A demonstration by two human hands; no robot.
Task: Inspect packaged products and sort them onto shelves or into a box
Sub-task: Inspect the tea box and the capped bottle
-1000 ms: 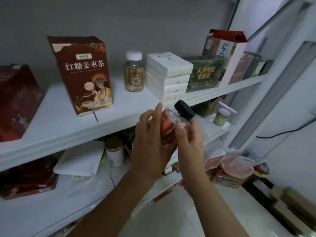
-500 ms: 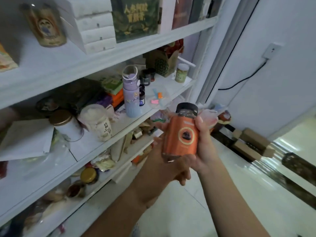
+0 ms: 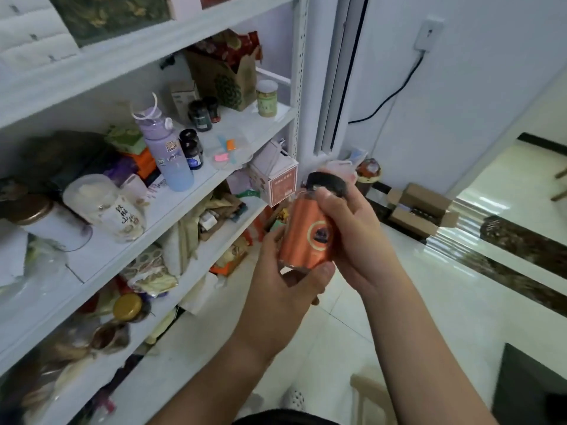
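Fingers (image 3: 329,199) of the right hand (image 3: 352,237) wrapped around the neck and right side of a small jar (image 3: 303,237), just under its black lid (image 3: 326,183). Left hand (image 3: 285,283) closed under the jar's base, thumb pressed along the bottom edge. Jar held upright, slightly tilted, in the air in front of the shelves (image 3: 214,176), orange label with a round emblem facing the camera. On the middle shelf, near its front edge: a lilac water bottle (image 3: 167,154), dark little jars (image 3: 191,148) just beside it. Toward that shelf's right end, a green-labelled tub (image 3: 267,98) beside a brown paper carton (image 3: 227,78). Open cardboard box (image 3: 420,210) on the floor at right.
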